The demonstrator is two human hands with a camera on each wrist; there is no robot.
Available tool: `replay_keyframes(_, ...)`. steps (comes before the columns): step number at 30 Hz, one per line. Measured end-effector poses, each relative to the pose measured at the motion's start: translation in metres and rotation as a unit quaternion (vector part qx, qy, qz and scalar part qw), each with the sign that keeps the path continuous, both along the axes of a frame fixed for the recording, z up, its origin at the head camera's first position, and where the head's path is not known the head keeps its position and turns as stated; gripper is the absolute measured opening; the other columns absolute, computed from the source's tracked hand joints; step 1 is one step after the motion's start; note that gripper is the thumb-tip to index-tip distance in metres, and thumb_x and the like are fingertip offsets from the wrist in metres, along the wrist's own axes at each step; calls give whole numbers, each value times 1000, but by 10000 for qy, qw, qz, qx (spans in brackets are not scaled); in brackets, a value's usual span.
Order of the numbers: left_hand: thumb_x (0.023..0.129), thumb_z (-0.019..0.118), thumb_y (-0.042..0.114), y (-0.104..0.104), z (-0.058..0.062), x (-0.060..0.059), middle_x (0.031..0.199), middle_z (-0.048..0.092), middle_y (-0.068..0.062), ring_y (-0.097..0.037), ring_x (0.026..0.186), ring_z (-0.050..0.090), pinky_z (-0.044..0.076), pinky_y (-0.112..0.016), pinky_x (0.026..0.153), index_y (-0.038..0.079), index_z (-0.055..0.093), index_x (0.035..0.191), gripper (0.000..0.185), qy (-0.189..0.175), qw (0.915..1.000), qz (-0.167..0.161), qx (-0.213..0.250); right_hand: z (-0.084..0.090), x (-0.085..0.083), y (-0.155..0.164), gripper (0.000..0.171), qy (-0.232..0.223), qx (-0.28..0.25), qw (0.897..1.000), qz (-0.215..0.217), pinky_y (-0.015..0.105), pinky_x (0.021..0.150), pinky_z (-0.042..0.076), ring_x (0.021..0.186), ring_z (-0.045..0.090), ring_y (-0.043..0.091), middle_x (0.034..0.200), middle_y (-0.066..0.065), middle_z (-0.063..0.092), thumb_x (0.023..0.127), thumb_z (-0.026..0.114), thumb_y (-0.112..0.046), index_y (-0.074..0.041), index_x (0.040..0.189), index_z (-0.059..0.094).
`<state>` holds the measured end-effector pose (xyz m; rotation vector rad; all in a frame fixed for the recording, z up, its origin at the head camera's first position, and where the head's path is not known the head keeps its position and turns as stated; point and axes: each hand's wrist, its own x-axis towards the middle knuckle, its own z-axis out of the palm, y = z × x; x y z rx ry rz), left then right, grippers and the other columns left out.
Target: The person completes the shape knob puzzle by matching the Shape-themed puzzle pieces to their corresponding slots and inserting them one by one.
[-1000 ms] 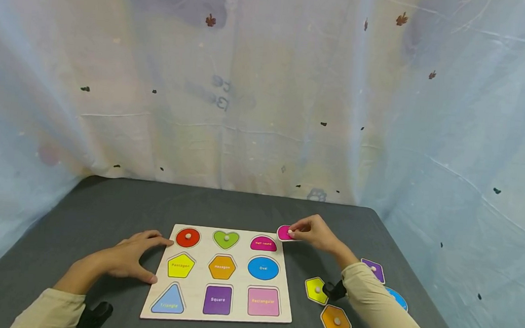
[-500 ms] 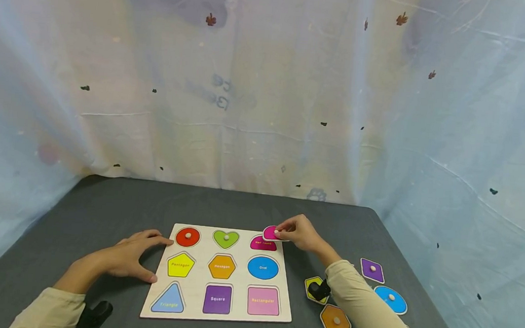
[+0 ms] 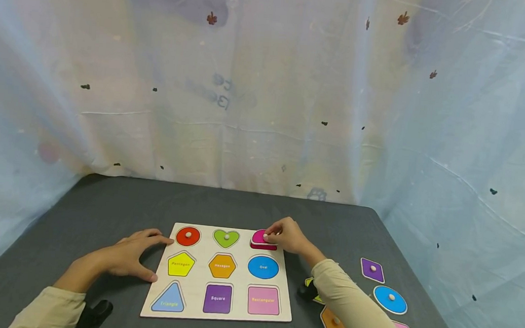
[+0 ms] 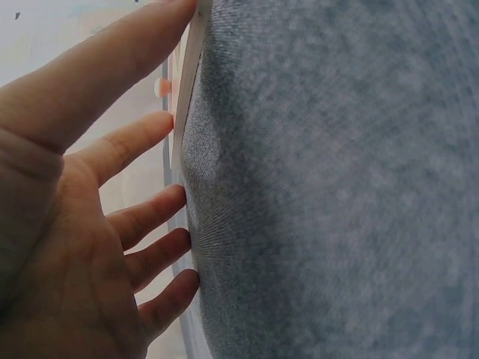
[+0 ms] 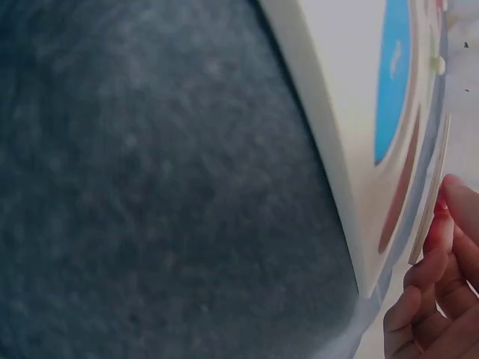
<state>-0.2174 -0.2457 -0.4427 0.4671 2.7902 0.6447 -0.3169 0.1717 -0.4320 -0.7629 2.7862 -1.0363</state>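
Right hand (image 3: 287, 235), thumb and finger pinched on the knob (image 3: 265, 238) of one pink half-round piece (image 3: 259, 236); piece directly at the fingertips, raised above the pink recess (image 3: 263, 247) in the far right corner of the puzzle board (image 3: 240, 282). Left hand (image 3: 129, 258), fingers spread, thumb and one fingertip against the board's left edge; legible lettering on board: Pentagon, Hexagon, Oval, Triangle, Square, Rectangular.

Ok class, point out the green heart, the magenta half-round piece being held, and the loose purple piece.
Green heart (image 3: 226, 238), head view: on its knob.
Magenta half-round piece (image 3: 259, 237), head view: on its coloured face, left of the knob.
Loose purple piece (image 3: 372, 269), head view: on its knob.
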Motion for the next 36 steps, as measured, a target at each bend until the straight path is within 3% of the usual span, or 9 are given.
replay_keyframes(13, 69, 90, 45, 0, 1, 1, 151, 40, -24, -52, 136, 37, 31, -79, 102, 23, 53, 145, 87, -7, 10000, 8, -6, -7, 3, -7, 11, -250, 94, 9994, -229, 19, 53, 43, 63, 52, 8, 72, 5, 67, 89, 77, -12, -1, 90, 79)
replay_keyframes(28, 70, 90, 46, 1, 2, 1, 152, 39, -24, -53, 136, 36, 29, -79, 103, 23, 52, 146, 88, -95, 9999, 40, 12, -7, 2, -7, 11, -300, 96, 9992, -231, 20, 53, 43, 65, 53, 9, 73, 7, 68, 89, 77, -11, 0, 90, 79)
replay_keyframes(36, 69, 90, 45, 1, 3, 2, 150, 41, -24, -52, 136, 38, 31, -78, 100, 22, 53, 144, 87, 38, 9999, -98, 96, -7, 3, -8, 11, -229, 162, 9995, -132, 20, 54, 45, 66, 54, 9, 74, 7, 69, 90, 76, -11, 0, 90, 79)
